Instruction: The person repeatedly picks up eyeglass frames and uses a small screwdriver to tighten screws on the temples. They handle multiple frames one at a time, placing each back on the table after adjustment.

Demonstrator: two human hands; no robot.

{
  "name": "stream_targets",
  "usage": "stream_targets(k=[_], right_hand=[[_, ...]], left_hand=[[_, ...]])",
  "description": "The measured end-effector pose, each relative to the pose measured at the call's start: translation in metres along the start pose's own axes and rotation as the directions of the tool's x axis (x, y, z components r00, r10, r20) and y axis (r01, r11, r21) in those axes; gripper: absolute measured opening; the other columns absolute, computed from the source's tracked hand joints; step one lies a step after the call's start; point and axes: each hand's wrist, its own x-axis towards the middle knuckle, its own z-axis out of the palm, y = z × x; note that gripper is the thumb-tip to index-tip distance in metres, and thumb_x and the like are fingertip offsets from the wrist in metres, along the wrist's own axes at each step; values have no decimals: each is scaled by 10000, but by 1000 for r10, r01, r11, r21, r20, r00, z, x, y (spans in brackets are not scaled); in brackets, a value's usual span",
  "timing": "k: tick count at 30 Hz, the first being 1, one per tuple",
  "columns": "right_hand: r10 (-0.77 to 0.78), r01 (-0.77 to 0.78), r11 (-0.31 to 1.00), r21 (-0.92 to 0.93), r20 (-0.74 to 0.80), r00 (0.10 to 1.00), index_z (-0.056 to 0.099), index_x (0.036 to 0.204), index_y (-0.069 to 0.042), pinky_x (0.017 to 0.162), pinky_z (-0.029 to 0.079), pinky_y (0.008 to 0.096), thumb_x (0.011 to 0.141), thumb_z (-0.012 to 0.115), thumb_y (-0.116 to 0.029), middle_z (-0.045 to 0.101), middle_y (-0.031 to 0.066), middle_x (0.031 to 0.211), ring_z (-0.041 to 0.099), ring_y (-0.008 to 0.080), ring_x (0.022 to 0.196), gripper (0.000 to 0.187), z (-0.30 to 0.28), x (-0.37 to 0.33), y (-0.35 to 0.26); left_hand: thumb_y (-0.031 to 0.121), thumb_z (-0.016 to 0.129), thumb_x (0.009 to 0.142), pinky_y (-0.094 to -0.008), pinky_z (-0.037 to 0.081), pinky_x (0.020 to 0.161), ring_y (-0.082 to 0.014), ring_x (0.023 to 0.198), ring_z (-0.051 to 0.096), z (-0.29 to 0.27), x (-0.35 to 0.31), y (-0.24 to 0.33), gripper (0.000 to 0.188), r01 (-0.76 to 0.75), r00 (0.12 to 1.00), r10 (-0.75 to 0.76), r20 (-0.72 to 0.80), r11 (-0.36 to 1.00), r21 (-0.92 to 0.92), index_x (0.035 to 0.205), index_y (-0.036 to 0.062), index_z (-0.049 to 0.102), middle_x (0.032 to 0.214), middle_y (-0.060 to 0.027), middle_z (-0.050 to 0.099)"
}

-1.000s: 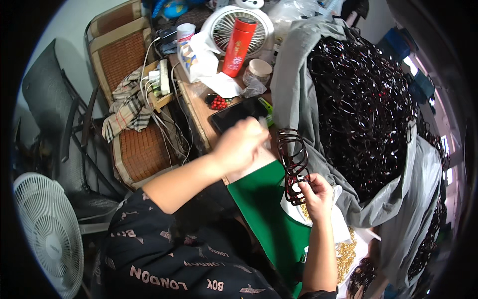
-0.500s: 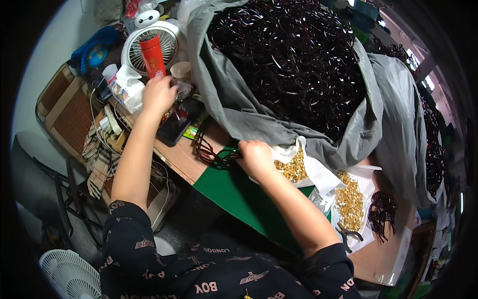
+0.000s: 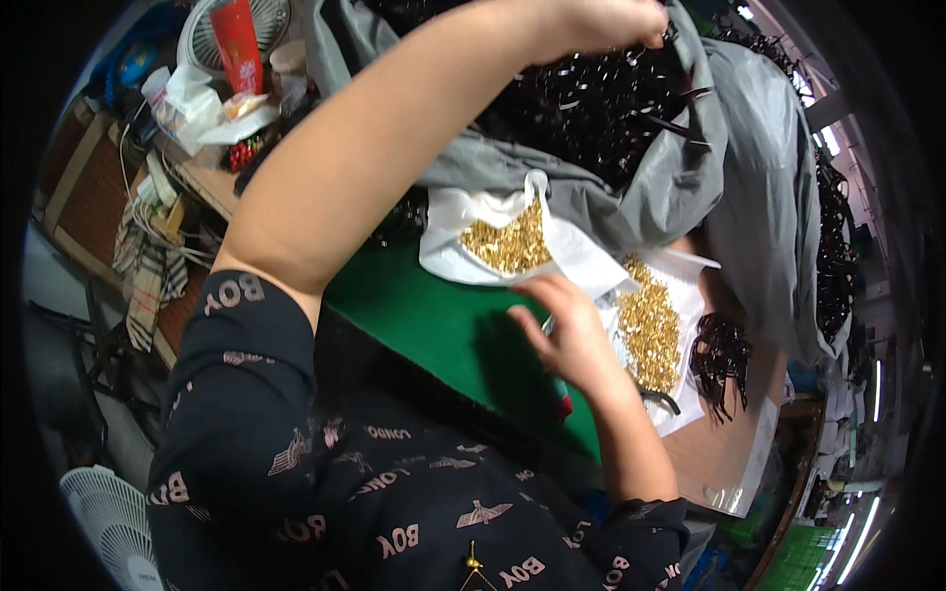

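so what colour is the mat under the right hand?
Dark green mat, plain, with the right hand resting on it; head view.

We see our left hand [image 3: 601,22] reaching into the heap of black pieces [image 3: 591,98] while our right hand [image 3: 572,340] rests on the green mat [image 3: 434,315] beside gold bits [image 3: 507,244].

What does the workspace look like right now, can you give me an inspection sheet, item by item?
Surface: green mat on a wooden table.
Job's things: heap of dark looped pieces in a grey sack; gold bits on a white bag; more gold bits beside it.
Clutter: red can, crumpled tissue, small dark bunch.
Grippers: left hand reaches into the heap; right hand rests by the white bag.
Cables: tangle of cords at the table's left edge.
Surroundings: white fan, chair.
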Motion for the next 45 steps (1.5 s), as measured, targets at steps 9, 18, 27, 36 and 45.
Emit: stream_targets(k=[9, 18, 27, 36, 45], right_hand=[[5, -21, 994, -110, -142, 990, 662, 921, -39, 751, 497, 430, 805, 605, -53, 613, 154, 871, 600, 356, 849, 130, 49, 44, 50], [18, -23, 989, -147, -38, 999, 640, 816, -13, 702, 493, 406, 732, 706, -73, 618, 157, 814, 603, 345, 803, 122, 56, 69, 61], [359, -301, 903, 306, -157, 920, 674, 866, 0, 622, 501, 289, 804, 688, -90, 658, 89, 719, 627, 162, 648, 110, 31, 53, 61], [352, -313, 930, 193, -227, 908, 655, 930, 17, 605, 473, 231, 849, 680, -87, 640, 26, 732, 568, 73, 647, 134, 27, 46, 74], [319, -314, 943, -111, 29, 947, 615, 943, -61, 651, 489, 426, 744, 743, -144, 631, 141, 756, 626, 340, 723, 251, 29, 32, 51]], left_hand=[[103, 605, 921, -226, 484, 774, -99, 849, 600, -19, -73, 30, 159, -87, 982, 51, -183, 978, -192, 1041, -2, 610, 932, -61, 648], [77, 339, 978, -202, 492, 515, -149, 598, 615, -51, -222, 54, 451, 31, 880, -309, -361, 795, -606, 1427, 29, 353, 1045, -203, 635], [226, 476, 962, -263, 512, 704, -215, 858, 640, -14, -274, 60, 379, 136, 916, -379, -127, 593, -793, 1188, -70, 543, 1005, -204, 649], [24, 583, 912, -245, 490, 821, -152, 919, 640, 23, -269, 63, 459, 428, 877, -479, 31, 750, -504, 1323, -79, 407, 1000, -149, 681], [-28, 572, 892, -274, 474, 879, -163, 937, 651, 29, -272, 64, 420, 466, 868, -488, 87, 742, -483, 1290, -77, 446, 968, -123, 682]])
